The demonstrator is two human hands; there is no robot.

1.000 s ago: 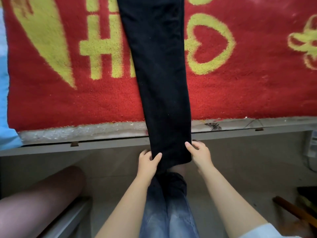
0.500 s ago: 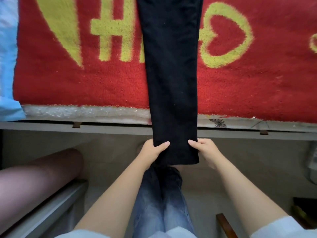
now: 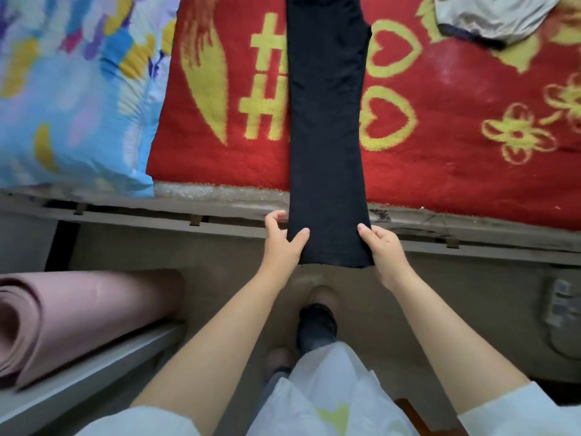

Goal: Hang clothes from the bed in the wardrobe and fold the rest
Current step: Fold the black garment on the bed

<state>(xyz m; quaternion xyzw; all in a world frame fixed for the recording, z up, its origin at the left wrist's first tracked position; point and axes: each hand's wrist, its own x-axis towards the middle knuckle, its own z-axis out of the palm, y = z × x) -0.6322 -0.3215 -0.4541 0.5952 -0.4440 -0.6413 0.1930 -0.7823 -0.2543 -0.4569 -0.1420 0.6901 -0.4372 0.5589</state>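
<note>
A pair of black trousers (image 3: 327,121) lies lengthwise across the red blanket (image 3: 440,105) on the bed, legs stacked, the cuff end hanging past the bed's edge. My left hand (image 3: 281,243) pinches the left corner of the cuffs, thumb on top. My right hand (image 3: 382,247) grips the right corner the same way. A grey garment (image 3: 493,17) lies crumpled at the blanket's far right.
A blue patterned pillow (image 3: 72,99) sits on the bed at the left. A rolled pink mat (image 3: 78,316) lies on a low shelf at my left. The bed's grey frame edge (image 3: 188,220) runs across in front of my feet.
Both hands have lifted the cuff end up toward the bed's edge, still holding its corners. The view has pulled back, showing the pillow and the grey garment.
</note>
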